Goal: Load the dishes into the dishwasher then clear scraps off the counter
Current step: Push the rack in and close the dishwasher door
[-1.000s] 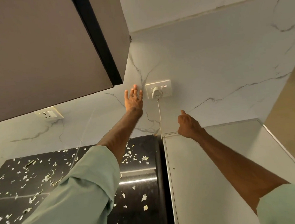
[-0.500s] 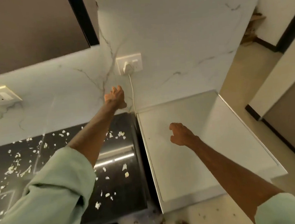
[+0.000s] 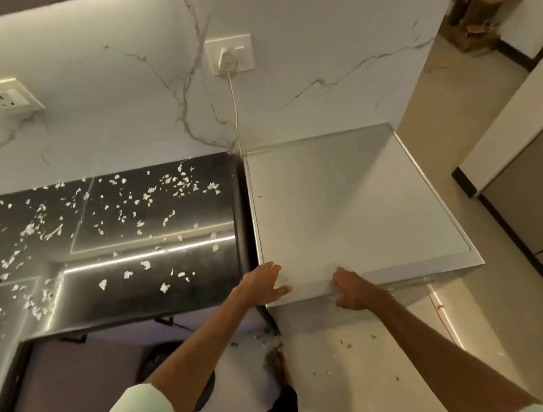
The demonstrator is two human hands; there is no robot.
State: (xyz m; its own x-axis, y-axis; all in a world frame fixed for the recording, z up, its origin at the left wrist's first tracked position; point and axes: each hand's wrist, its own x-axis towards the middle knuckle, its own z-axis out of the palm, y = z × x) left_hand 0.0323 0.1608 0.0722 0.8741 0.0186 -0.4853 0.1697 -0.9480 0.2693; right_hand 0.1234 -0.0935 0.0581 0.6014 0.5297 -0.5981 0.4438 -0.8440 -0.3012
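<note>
Both hands had come down from the wall since half a second earlier: the left hand point(image 3: 264, 283) had left the spot beside the white plug point(image 3: 225, 59) in its wall socket, the right hand point(image 3: 353, 289) had pulled back from mid-top to the front edge, and the view had tilted down so more floor showed. White flat-topped dishwasher point(image 3: 355, 205) stood just right of the glossy black stone counter point(image 3: 204, 277), back against the veined marble wall point(image 3: 314, 37), front facing the person. Its top looked close to square, no clear long axis, and the front edge ran left to right. Left hand lay flat, fingers straight and spread, palm on the top's front left corner. Right hand gripped the front lip, thumb on top, fingers curled over the edge. Pale torn scraps point(image 3: 176, 184) lay scattered over the counter, a few on the floor below the corner. Thin white cord point(image 3: 235, 110) ran from the plug down behind the dishwasher.
</note>
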